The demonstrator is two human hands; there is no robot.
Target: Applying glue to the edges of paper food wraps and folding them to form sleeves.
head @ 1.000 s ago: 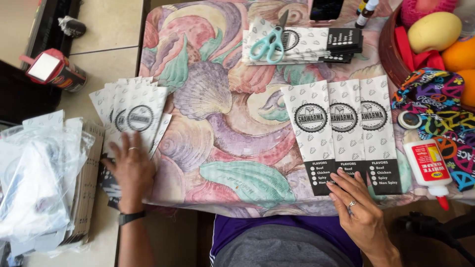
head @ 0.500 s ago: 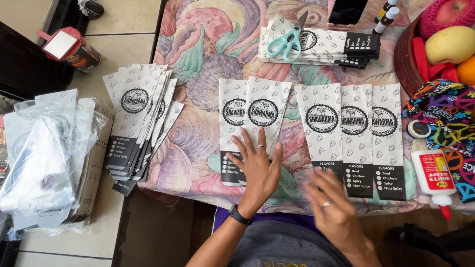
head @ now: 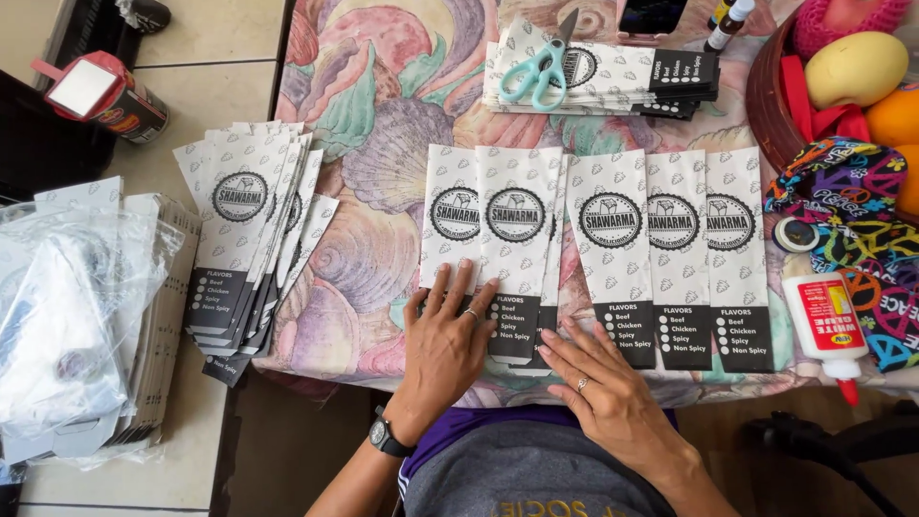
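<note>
Lying flat in a row across the table (head: pixel 383 124), on a cloth printed with pastel shells, are five long white paper sleeves (head: pixel 593 249), each with a round black emblem in the middle and a black band of checkbox text at the near end. A fanned pile (head: pixel 244 239) of the same sleeves hangs over the table's left edge, and a further stack (head: pixel 632 81) lies at the far side under pale blue scissors (head: pixel 536 69). A white glue bottle (head: pixel 825 325) with a red nozzle lies right of the row, beside a bright patterned fabric (head: pixel 862 211). Clear plastic bags (head: pixel 67 316) sit on the floor at left.

The left hand (head: pixel 445 349) lies palm down, fingers spread, its grip wide and pressing the two leftmost sleeves, holding nothing. The right hand (head: pixel 598 383) is also flat and open, its fingertips touching the black ends of the middle sleeves.
</note>
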